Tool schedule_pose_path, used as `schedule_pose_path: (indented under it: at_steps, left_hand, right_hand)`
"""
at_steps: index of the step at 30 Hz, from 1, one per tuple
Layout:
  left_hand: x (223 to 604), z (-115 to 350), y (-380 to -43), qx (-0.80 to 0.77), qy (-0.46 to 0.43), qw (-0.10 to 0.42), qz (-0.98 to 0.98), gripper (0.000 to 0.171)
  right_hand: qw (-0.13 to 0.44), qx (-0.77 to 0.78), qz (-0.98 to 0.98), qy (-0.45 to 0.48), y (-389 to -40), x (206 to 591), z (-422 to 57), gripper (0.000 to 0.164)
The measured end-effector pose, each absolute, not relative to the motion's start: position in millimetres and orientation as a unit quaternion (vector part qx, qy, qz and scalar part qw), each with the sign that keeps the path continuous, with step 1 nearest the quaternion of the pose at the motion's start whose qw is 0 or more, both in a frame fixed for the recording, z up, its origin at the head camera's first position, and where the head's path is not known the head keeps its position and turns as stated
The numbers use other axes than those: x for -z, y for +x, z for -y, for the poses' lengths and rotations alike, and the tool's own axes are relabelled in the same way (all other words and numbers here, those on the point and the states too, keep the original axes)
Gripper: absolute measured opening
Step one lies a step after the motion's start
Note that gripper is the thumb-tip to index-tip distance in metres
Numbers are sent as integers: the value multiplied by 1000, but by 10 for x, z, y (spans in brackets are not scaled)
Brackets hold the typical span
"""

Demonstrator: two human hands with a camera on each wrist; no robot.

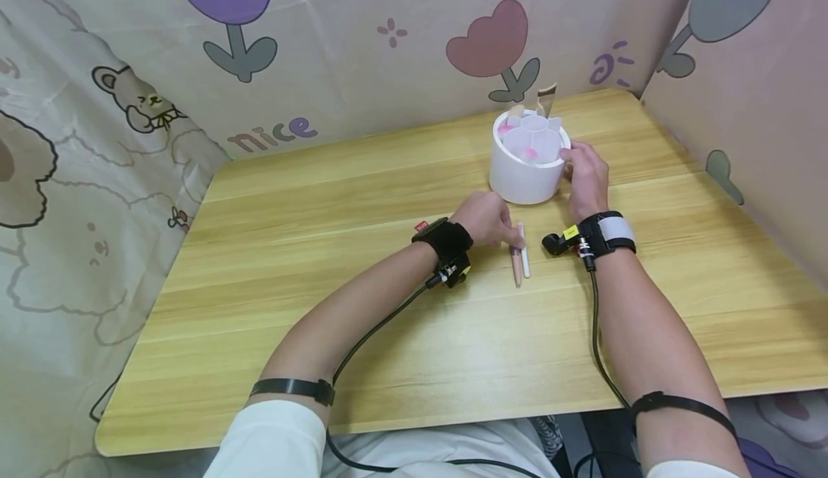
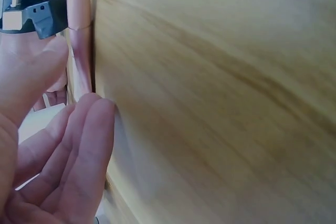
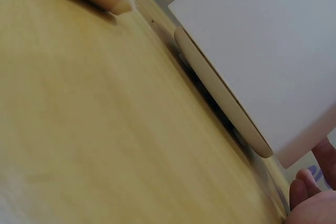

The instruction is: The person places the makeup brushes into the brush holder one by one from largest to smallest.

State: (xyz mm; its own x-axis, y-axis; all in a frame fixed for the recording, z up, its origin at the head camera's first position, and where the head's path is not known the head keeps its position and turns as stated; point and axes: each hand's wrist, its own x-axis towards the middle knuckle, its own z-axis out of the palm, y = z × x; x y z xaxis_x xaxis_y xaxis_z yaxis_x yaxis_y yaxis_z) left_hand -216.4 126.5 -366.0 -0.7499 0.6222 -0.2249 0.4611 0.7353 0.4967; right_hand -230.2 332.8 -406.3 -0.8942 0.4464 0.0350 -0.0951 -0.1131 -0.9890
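Note:
A white round makeup organizer (image 1: 525, 180) with clear dividers stands near the back right of the table. My right hand (image 1: 587, 176) holds it at its right side, close to the rim; part of the hand is hidden behind it. In the right wrist view, the organizer's white wall (image 3: 262, 51) rises above a beige base (image 3: 220, 95). A pinkish cosmetic pencil (image 1: 517, 271) and a slim white pen (image 1: 525, 261) lie side by side in front. Over their far ends is my left hand (image 1: 484, 219). Its fingertips (image 2: 97, 111) touch near the pencil's end, with the thumb apart.
The organizer contains pink-tinted items and a brown-topped tube (image 1: 546, 98). Wood-grain table (image 1: 310, 248) spreads out to the left. Printed cloth (image 1: 362, 61) hangs behind and at both sides. Black cables (image 1: 382, 323) run from the wrist cameras along the arms.

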Motion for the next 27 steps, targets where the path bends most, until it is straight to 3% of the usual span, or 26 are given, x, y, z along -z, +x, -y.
schedule_pose_path:
  at_steps: [16, 27]
  left_hand:
    - [3627, -1297, -2170, -161, 292, 211, -919, 36]
    - [3621, -1299, -2201, -145, 290, 200, -925, 26]
  right_hand:
    - [183, -730, 644, -139, -2301, 4073, -3329, 34]
    - [186, -729, 643, -144, -2296, 4063, -3327, 34]
